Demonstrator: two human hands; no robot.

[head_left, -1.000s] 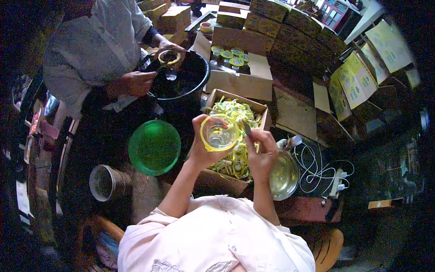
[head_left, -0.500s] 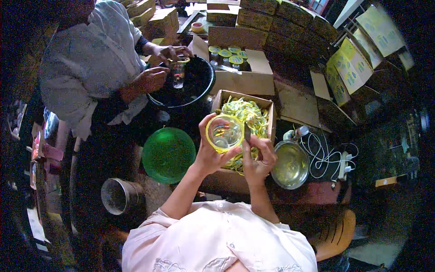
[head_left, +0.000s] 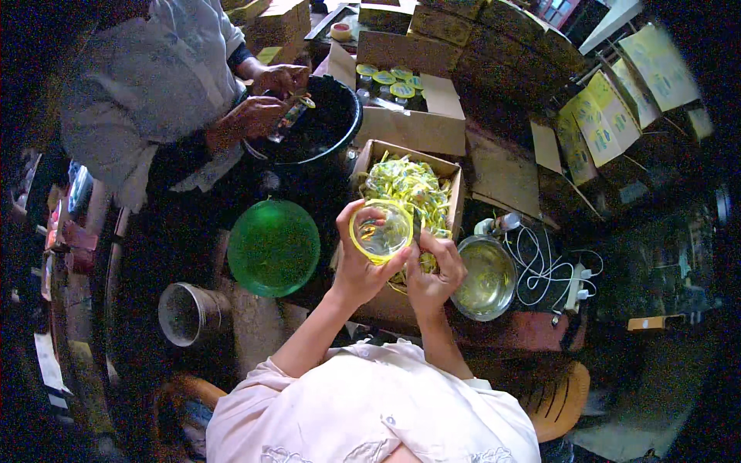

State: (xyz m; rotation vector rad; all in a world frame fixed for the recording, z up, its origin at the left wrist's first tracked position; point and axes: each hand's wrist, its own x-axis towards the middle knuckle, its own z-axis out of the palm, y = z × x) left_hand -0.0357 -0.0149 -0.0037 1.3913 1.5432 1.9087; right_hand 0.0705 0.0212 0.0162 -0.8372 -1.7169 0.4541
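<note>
My left hand (head_left: 360, 266) is wrapped round a clear round cup (head_left: 380, 235) with a bright yellow rim, its circular end tipped up toward me. A thin dark flat piece (head_left: 417, 225), like a blade, is pinched in my right hand (head_left: 437, 272), upright against the right side of the yellow rim. Below and beyond both hands stands an open cardboard box (head_left: 460, 189), filled with a tangle of yellow-green strips (head_left: 407, 179). What lies inside the cup is hard to make out.
A co-worker's hands (head_left: 262, 112) hold another clear cup over a black tub (head_left: 356, 127). A carton (head_left: 413, 127) of lidded cups stands behind the box. Left are a green basin (head_left: 274, 247) and grey bucket (head_left: 189, 315); right, a metal bowl (head_left: 485, 278) and white cable (head_left: 540, 266).
My hands keep their hold on the cup and dark piece, with only slight movement. The co-worker's cup has moved left and tilted. The whole view has shifted a little.
</note>
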